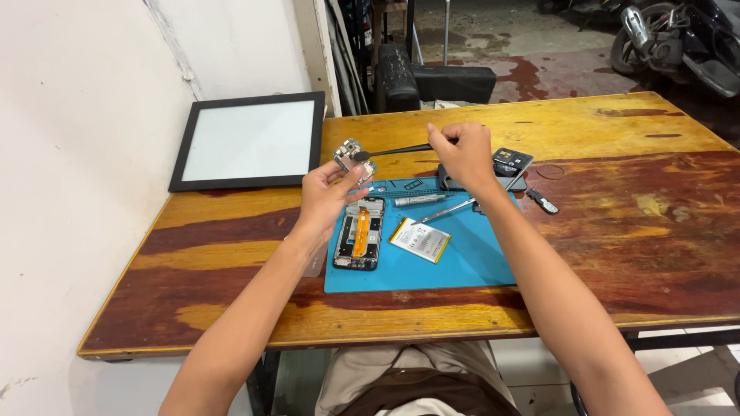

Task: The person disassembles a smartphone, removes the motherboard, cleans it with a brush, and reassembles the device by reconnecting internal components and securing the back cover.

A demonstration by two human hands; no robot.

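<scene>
My left hand [327, 192] holds a small phone circuit board [351, 155] up above the blue work mat [462, 262]. My right hand [462, 154] grips black tweezers [393, 151], whose tip touches the board. Below my left hand, an opened phone [359, 233] with an orange flex cable lies on the mat. A white phone battery [419, 239] rests beside it.
A screwdriver [420, 199], a thin metal tool [445, 211] and a small black frame part [413, 184] lie on the mat. A black phone cover [510, 163] and a small black piece [543, 202] sit on the wooden table [617, 231]. A framed white panel [250, 140] leans at the wall.
</scene>
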